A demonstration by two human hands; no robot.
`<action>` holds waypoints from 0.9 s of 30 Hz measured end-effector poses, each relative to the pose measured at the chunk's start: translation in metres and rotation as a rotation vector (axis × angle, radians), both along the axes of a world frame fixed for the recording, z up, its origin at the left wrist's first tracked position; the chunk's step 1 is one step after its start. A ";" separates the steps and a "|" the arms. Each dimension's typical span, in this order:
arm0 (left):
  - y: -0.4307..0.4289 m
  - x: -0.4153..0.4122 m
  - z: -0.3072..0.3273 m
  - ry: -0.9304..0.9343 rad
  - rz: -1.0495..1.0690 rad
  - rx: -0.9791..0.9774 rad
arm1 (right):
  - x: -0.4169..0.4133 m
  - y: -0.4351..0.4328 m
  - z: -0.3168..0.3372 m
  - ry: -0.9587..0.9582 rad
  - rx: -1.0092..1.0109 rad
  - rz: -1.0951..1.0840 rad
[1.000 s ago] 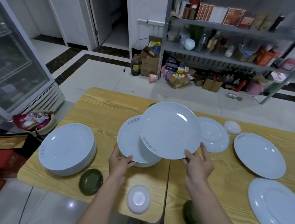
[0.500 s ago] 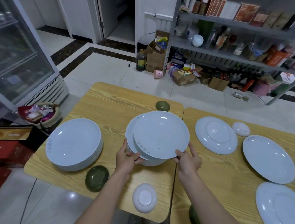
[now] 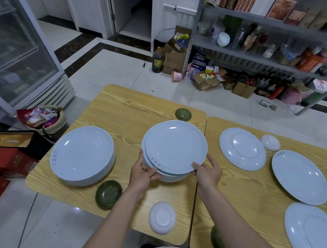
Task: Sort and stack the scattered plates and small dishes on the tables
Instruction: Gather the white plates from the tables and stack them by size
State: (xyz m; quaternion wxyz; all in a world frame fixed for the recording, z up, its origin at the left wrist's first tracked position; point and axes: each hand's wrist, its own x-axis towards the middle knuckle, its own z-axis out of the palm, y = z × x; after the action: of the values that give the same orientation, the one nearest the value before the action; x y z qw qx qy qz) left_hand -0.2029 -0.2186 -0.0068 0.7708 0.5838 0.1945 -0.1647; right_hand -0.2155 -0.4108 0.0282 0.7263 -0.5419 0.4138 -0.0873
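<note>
Plate is facing up, writing at 7 o'clock; your left hand is gripping the stack, right hand pinching its rim.

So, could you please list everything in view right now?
left stack: one, white plates, left table's left side
middle stack: one pile, white, left table's right side
top plate: one, white, on the middle stack
single plates: three, white, right table
small white dishes: two, upside down, one per table
small green dishes: three, two left table, one right table
tables: two, light wood, side by side
shelf rack: one, grey, far right
fridge: one, glass-doored, far left
left hand: grips the middle stack's rim
right hand: holds the top plate's rim
</note>
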 end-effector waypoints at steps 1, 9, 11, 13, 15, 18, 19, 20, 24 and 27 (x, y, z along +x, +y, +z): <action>0.001 0.000 0.000 -0.005 -0.005 -0.004 | 0.000 0.000 -0.001 0.014 -0.028 0.018; 0.007 0.001 -0.003 0.001 -0.062 0.008 | 0.000 0.006 -0.004 0.110 -0.319 0.084; 0.008 0.001 -0.004 -0.003 -0.070 0.019 | 0.001 0.006 -0.003 0.137 -0.373 0.092; 0.009 0.001 -0.005 -0.008 -0.076 0.022 | 0.003 0.005 -0.003 0.167 -0.403 0.107; 0.008 0.002 -0.004 -0.012 -0.077 0.024 | 0.004 0.006 -0.004 0.189 -0.412 0.116; 0.008 0.002 -0.004 -0.017 -0.071 0.030 | 0.003 0.008 -0.007 0.192 -0.382 0.108; 0.008 0.002 -0.004 -0.018 -0.070 0.031 | 0.002 0.009 -0.008 0.190 -0.364 0.099; 0.008 0.002 -0.003 -0.017 -0.071 0.035 | 0.002 0.009 -0.009 0.187 -0.348 0.092; 0.009 0.000 0.000 -0.014 -0.080 0.065 | -0.001 0.010 -0.009 0.190 -0.324 0.084; 0.010 0.001 0.003 -0.015 -0.087 0.095 | -0.003 0.006 -0.008 0.197 -0.309 0.113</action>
State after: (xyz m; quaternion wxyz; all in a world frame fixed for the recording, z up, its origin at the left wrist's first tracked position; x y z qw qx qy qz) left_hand -0.2019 -0.2082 -0.0034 0.7358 0.6289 0.1708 -0.1840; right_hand -0.2182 -0.4046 0.0201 0.5939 -0.6755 0.4334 -0.0552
